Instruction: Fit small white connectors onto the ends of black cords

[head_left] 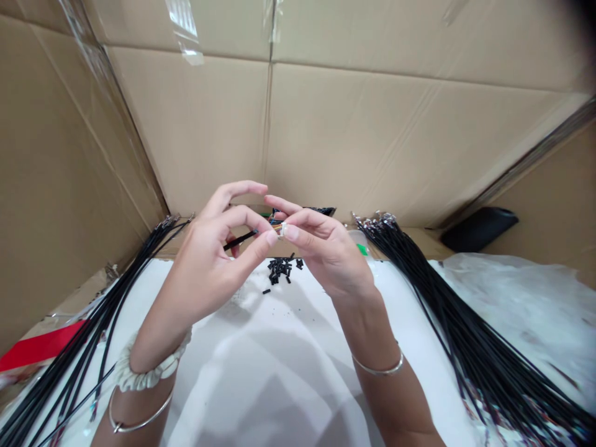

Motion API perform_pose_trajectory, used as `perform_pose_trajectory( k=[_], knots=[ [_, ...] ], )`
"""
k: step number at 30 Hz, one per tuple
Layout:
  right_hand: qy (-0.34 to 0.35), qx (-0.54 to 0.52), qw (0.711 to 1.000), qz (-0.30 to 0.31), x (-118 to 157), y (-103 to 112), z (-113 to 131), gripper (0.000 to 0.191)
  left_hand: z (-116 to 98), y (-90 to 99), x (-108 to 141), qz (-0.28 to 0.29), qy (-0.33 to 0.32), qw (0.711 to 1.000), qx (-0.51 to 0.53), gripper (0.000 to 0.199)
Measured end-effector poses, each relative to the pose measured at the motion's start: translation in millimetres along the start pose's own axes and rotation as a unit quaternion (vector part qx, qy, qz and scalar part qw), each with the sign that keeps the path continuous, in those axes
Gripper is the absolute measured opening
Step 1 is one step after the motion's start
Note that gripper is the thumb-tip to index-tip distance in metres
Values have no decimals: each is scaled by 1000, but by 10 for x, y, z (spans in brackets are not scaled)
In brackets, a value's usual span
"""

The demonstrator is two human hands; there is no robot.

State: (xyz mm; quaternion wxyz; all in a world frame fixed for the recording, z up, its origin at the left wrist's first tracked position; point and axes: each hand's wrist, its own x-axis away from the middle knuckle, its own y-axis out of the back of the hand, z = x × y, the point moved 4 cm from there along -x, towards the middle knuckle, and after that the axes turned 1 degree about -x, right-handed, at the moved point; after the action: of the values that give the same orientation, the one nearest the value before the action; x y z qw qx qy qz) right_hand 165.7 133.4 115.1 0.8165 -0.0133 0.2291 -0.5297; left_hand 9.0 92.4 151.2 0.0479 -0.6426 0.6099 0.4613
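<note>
two hands (218,242) (333,251) hold a connector (282,230) between cable bundles (135,264) (447,304).

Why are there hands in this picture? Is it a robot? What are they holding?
No robot here! These are a person's own two bare hands. The one picture comes from a camera worn on their head, looking forward and down. The left hand holds a thin black cable with coloured wires at its end. The right hand pinches a little white connector there. Short black pieces lie on the white surface. Long black cables sit in a left bundle and a right bundle.
</note>
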Motion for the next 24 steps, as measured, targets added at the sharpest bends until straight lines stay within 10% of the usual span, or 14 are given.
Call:
perform_pose_trajectory(
  k=[24],
  knots=[
    [43, 35, 998, -9, 6, -17, 0, 10, -1, 29, 11, -28, 29, 999, 12, 11]
  ],
)
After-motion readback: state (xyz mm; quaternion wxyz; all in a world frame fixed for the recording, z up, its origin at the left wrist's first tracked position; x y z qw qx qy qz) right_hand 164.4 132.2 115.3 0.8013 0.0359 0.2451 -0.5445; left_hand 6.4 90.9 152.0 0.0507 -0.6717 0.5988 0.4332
